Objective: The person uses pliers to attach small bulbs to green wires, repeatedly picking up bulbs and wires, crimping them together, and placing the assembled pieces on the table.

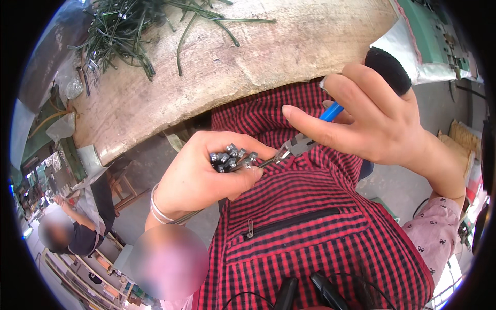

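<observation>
My left hand (194, 175) is closed around a bundle of thin dark cable pieces (230, 158), whose shiny metal-tipped ends stick up between thumb and forefinger. One thin piece pokes out past the fingertips toward the pliers. In my right hand (380, 119) are pliers (298, 145) with a blue handle. Their metal jaws meet that piece just beside my left fingertips; whether they grip it, I cannot tell. A round black fabric-like pad (387, 70) shows at the top of my right hand; how it is attached is hidden.
Across the front lies a worn wooden tabletop (310, 39), with a pile of dark green cable pieces (121, 33) at its far left. A green machine (426, 31) stands at the far right. Another person (85, 232) sits at the left. My checked apron (310, 222) lies beneath my hands.
</observation>
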Action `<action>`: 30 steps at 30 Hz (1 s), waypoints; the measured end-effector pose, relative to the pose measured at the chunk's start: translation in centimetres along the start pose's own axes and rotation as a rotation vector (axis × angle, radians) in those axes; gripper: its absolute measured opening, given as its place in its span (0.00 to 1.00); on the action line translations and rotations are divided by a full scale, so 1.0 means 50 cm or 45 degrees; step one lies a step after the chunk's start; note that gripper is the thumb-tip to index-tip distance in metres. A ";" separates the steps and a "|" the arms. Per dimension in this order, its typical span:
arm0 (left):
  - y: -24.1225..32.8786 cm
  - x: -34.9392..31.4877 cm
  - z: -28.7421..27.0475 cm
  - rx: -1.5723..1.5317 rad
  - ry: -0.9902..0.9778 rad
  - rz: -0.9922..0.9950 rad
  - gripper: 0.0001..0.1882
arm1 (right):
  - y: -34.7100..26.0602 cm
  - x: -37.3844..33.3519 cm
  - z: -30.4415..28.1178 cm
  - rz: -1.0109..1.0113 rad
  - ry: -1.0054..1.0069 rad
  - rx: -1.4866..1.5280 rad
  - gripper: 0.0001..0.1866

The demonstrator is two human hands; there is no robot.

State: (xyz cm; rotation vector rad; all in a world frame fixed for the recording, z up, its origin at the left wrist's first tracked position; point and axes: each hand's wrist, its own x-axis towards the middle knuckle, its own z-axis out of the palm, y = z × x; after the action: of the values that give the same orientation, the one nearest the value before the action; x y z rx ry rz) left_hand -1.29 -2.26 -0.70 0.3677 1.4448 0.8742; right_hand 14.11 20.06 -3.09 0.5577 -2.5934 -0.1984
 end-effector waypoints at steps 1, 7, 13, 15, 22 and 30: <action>-0.001 -0.001 0.000 -0.028 0.014 0.005 0.13 | 0.000 -0.011 0.007 0.034 0.040 0.082 0.26; -0.054 0.010 -0.005 -0.455 -0.130 0.226 0.16 | -0.047 -0.055 0.040 0.363 -0.002 0.601 0.29; -0.046 -0.003 -0.003 -0.322 0.054 0.193 0.14 | -0.046 -0.026 0.015 0.358 -0.042 0.299 0.28; -0.043 -0.004 -0.007 -0.294 0.035 0.194 0.15 | -0.046 -0.019 0.008 0.345 -0.026 0.264 0.24; -0.150 -0.006 -0.079 -0.113 0.085 0.746 0.16 | -0.105 -0.054 0.072 0.832 0.150 1.252 0.23; -0.380 0.071 -0.193 1.601 0.910 0.559 0.18 | -0.119 -0.097 0.051 1.360 0.060 1.293 0.25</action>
State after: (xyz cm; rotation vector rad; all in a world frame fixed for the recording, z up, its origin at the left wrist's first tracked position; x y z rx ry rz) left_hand -5.23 -14.83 -17.79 1.4511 2.5477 0.2935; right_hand 18.86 16.82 -8.78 -0.5736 -2.3970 1.4609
